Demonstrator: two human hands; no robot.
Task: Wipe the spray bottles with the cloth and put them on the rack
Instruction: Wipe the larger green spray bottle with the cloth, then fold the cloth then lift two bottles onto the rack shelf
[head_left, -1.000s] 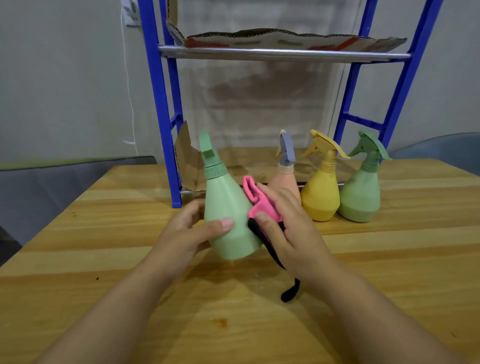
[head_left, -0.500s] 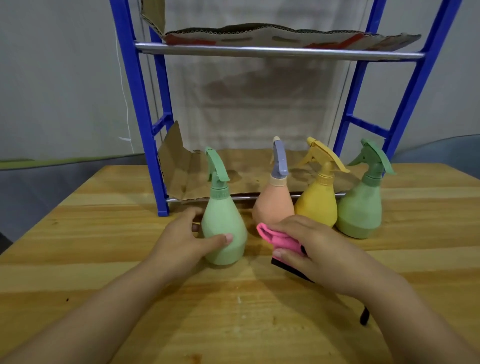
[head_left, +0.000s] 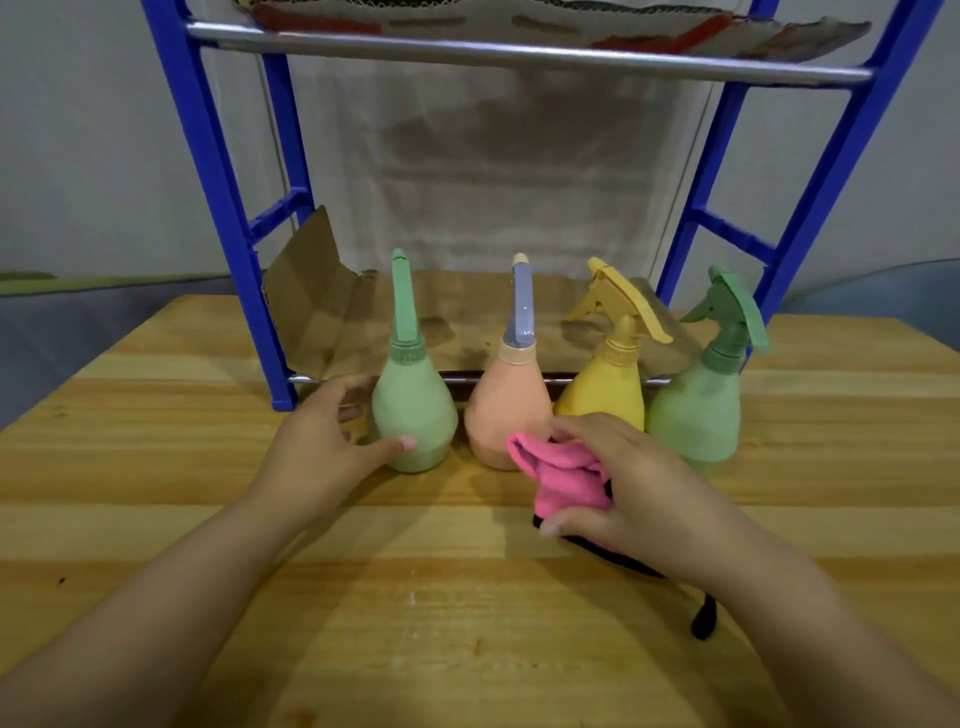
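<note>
Four spray bottles stand in a row on the wooden table, just in front of the rack's lower shelf bar: a light green bottle, a peach bottle with a lavender trigger, a yellow bottle and a darker green bottle. My left hand wraps the light green bottle, thumb on its front and fingers behind it. My right hand holds the bunched pink cloth low over the table, in front of the peach bottle. A black edge of the cloth trails under my wrist.
The blue rack stands at the table's far side. Brown cardboard lines its lower shelf. Its upper shelf bar also carries cardboard. A grey wall is behind.
The light green bottle, held tilted against the cloth a second ago, now stands upright at the left end of the row. My right hand drew the cloth away and down.
</note>
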